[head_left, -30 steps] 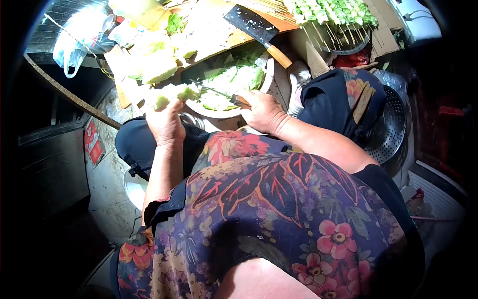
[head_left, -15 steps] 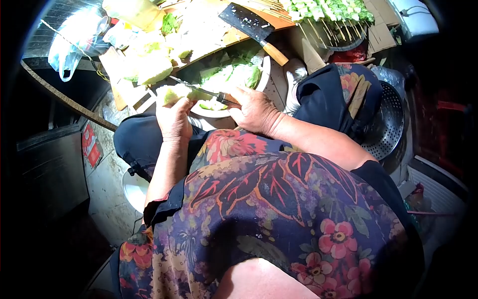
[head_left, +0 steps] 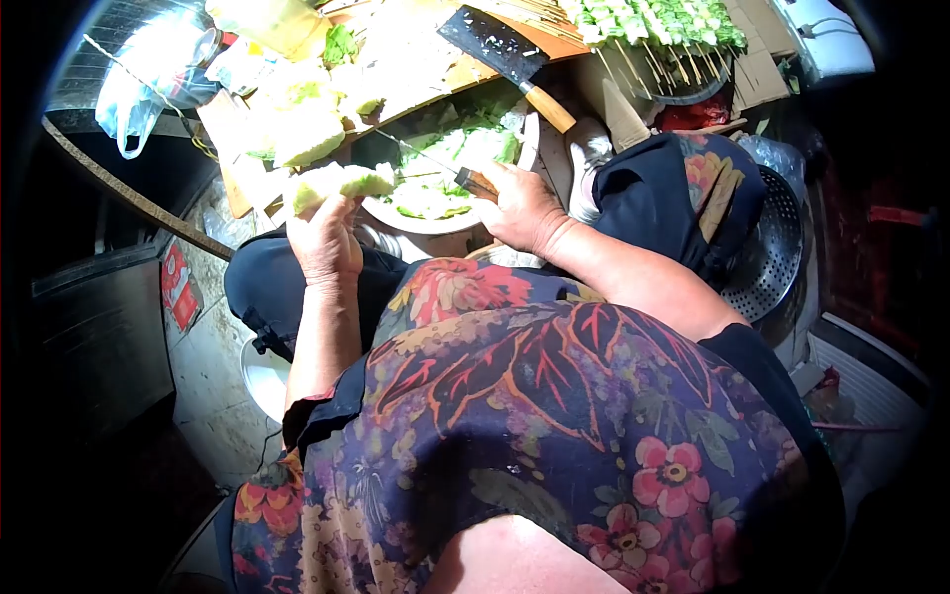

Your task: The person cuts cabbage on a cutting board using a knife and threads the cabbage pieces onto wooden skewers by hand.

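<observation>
My left hand [head_left: 325, 236] grips a pale green vegetable piece [head_left: 341, 182] at the left rim of a white basin [head_left: 435, 226]. Cut green leaves [head_left: 460, 148] lie inside the basin. The wooden handle of a small knife [head_left: 475, 182] is in my right hand [head_left: 526, 210], fingers wrapped round it. Its thin blade points up and left over the leaves, apart from the held piece. Part of the handle is hidden by my fingers.
A cleaver [head_left: 495, 45] lies on the cutting board [head_left: 421, 79], its handle over the edge. More pale leaves [head_left: 302, 119] lie at the board's left. Skewered green pieces [head_left: 658, 25] stand at the top right. A metal colander [head_left: 772, 247] is beside my right knee.
The knife first met the vegetable piece, then drew back right with my right hand. My left hand moved right and back left, still holding the piece.
</observation>
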`<state>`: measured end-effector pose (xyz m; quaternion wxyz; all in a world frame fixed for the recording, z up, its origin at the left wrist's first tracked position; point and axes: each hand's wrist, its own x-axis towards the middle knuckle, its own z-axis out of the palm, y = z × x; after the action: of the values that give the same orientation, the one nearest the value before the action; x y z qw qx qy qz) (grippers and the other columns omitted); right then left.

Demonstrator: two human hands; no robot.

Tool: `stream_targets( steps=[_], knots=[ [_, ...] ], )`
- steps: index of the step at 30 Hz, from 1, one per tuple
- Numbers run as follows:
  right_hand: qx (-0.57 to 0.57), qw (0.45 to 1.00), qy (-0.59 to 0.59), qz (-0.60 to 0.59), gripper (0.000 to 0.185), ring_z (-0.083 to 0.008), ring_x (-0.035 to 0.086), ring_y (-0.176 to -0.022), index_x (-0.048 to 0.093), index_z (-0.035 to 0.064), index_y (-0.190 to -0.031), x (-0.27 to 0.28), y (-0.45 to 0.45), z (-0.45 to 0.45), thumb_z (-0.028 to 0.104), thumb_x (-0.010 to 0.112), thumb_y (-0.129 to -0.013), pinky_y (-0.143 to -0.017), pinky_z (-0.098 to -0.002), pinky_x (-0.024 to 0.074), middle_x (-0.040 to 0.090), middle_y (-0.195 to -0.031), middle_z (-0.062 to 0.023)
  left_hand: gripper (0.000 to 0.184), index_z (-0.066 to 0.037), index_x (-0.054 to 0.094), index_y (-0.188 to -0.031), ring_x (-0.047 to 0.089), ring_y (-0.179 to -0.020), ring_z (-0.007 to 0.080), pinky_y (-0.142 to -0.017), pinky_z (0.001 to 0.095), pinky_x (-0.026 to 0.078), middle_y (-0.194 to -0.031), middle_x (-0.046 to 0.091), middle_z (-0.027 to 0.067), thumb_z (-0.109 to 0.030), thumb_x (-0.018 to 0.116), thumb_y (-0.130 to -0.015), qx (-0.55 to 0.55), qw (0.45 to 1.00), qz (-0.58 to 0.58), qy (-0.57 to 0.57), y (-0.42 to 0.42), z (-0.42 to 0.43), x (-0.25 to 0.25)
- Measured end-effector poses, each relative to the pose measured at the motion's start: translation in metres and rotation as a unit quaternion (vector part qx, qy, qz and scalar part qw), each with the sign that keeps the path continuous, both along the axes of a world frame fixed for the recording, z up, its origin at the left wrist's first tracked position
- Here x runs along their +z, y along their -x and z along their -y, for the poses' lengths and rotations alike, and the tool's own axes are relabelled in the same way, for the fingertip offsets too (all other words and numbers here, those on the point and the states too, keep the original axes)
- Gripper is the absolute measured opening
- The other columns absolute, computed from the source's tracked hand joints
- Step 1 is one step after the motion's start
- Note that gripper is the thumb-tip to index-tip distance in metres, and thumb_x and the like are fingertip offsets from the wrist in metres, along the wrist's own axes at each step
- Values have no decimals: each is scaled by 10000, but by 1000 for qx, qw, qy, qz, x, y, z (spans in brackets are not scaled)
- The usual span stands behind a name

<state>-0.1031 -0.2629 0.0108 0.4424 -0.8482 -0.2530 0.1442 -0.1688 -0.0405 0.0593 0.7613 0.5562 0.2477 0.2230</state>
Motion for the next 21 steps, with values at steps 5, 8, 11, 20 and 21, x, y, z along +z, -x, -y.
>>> stream_targets(
  steps=[5,8,11,20,21],
  knots=[
    [-26,998,-47,-18,307,-362,623,-899,567,12,-1056,6,2,-6,147,602,-783,-787,-404,496,635,-954,-207,399,-38,542,-1181,632,-939,213,-791,403,547,-1039,624,82,-41,634,-793,-60,996,-20,66,4,-10,-23],
    [-21,995,-59,76,303,-338,631,-861,570,9,-1035,5,0,-9,163,618,-778,-769,-389,498,640,-908,-186,322,-35,570,-1081,631,-850,190,-725,340,543,-951,621,64,-33,651,-770,-86,984,-40,150,5,-2,-17],
    [-19,999,-48,13,317,-311,637,-842,571,6,-1014,8,2,-10,190,650,-769,-769,-371,500,646,-882,-170,250,-76,587,-1026,633,-846,181,-715,362,543,-952,633,54,-114,680,-797,-96,980,-79,152,6,-2,-25],
    [-25,989,-54,-138,486,-272,643,-939,599,26,-1133,7,0,-13,282,712,-736,-843,-338,496,650,-1023,-174,459,-34,458,-1276,503,-1205,351,-1025,472,404,-1262,544,207,-194,559,-858,-220,921,64,316,1,-4,-27],
    [-27,986,-76,-148,489,-260,643,-921,598,24,-1141,2,0,-14,270,711,-733,-834,-334,500,651,-1012,-166,521,-21,415,-1324,456,-1253,403,-1060,518,362,-1293,514,233,-87,509,-816,-221,903,87,358,0,-4,-26]
  ],
)
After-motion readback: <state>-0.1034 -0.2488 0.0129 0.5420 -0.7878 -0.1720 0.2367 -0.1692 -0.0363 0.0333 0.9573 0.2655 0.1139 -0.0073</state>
